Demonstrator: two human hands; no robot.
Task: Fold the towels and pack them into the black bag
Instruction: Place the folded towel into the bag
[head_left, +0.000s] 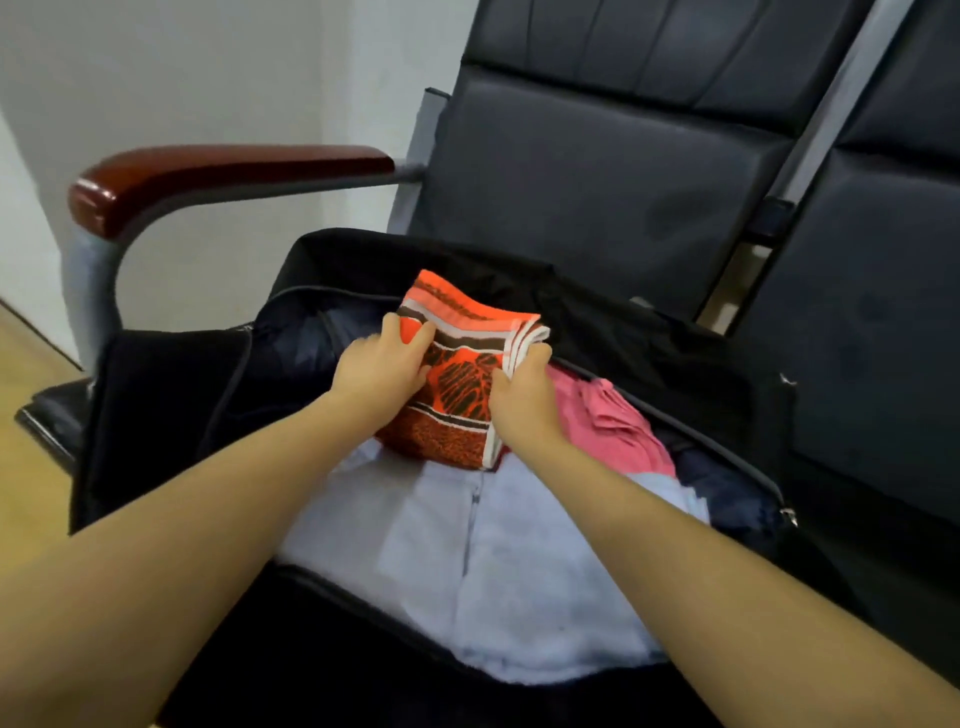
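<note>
Gripping the folded orange towel (457, 384), left hand (376, 371) and right hand (524, 400) curl fingers round its sides over the black bag (675, 364).

The folded towel (457, 384) is bright orange, crossed by white and dark brown stripes, with a dark brown leaf-like print on its orange middle panel and a fine brown speckle over orange along its near edge; the bag (166, 415) is black, its lining a dark navy; the towel beside the orange one (608, 421) is plain pink; the cloth in the near part of the bag (519, 571) is a pale whitish lavender, with a grey line down its middle; the chair (597, 171) is upholstered in black, its frame grey; the armrest (218, 171) is glossy reddish brown; the wall (182, 67) is off-white; the floor (31, 379) is a light yellowish wood tone.
</note>
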